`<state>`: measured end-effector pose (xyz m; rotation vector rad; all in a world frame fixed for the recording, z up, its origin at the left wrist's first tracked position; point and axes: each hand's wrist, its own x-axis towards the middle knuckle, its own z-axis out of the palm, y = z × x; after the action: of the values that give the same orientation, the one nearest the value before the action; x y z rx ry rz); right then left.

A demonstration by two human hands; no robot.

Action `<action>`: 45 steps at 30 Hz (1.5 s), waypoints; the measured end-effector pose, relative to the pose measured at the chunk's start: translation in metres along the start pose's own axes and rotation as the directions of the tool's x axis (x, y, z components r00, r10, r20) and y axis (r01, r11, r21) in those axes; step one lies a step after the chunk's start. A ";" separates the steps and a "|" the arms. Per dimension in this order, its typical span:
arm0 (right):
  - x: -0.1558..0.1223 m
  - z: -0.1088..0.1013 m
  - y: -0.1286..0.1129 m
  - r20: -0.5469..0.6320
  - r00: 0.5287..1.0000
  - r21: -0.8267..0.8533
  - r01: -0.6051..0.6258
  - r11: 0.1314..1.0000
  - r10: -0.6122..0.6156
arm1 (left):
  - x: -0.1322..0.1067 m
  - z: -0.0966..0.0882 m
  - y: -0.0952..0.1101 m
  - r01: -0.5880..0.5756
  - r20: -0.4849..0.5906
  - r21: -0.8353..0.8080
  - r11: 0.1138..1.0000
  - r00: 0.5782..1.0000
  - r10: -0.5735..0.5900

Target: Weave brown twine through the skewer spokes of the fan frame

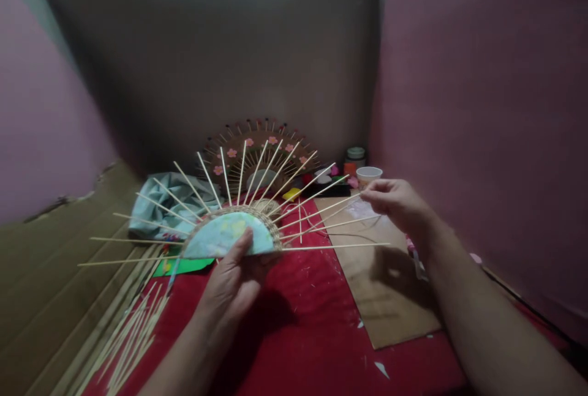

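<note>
Here, left hand (236, 286) clasping half-disc (211, 240) (thumb atop), right hand (397, 201) pinched near sticks (340, 246)

head-worn camera faces forward and down. left hand (239, 283) and right hand (397, 201) appear near, back wall (220, 47) far.

A pale blue, yellow-green-mottled half-round panel (215, 235) wears a tan woven twine rim (273, 229) and cream wooden sticks (209, 180) against red cloth (303, 347), a brown cardboard sheet (356, 273) and pink walls (487, 114); 6 pink flower shapes (272, 140) pattern a brown half-round fan (260, 138).
</note>
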<state>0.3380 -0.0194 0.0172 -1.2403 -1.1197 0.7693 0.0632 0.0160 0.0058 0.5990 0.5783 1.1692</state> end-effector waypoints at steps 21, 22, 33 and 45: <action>-0.033 0.097 0.010 0.361 0.902 -0.082 0.283 0.955 -0.237 | -0.017 0.004 -0.006 0.131 0.178 -0.136 0.982 0.978 -0.106; -0.035 0.096 0.005 0.433 0.886 0.072 0.149 0.986 -0.166 | -0.017 0.003 -0.005 0.127 0.171 -0.136 0.983 0.980 -0.102; -0.052 0.115 0.015 0.554 0.828 0.424 -0.373 0.825 0.089 | -0.019 0.005 -0.011 0.132 0.201 -0.028 0.991 0.972 -0.124; -0.054 0.095 0.016 0.460 0.849 0.413 -0.465 0.783 0.261 | -0.023 0.005 -0.009 0.113 0.224 -0.033 0.993 0.969 -0.102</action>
<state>0.2340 -0.0347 -0.0147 -0.8698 -0.8816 1.5615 0.0656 -0.0090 0.0053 0.6419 0.3875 0.9950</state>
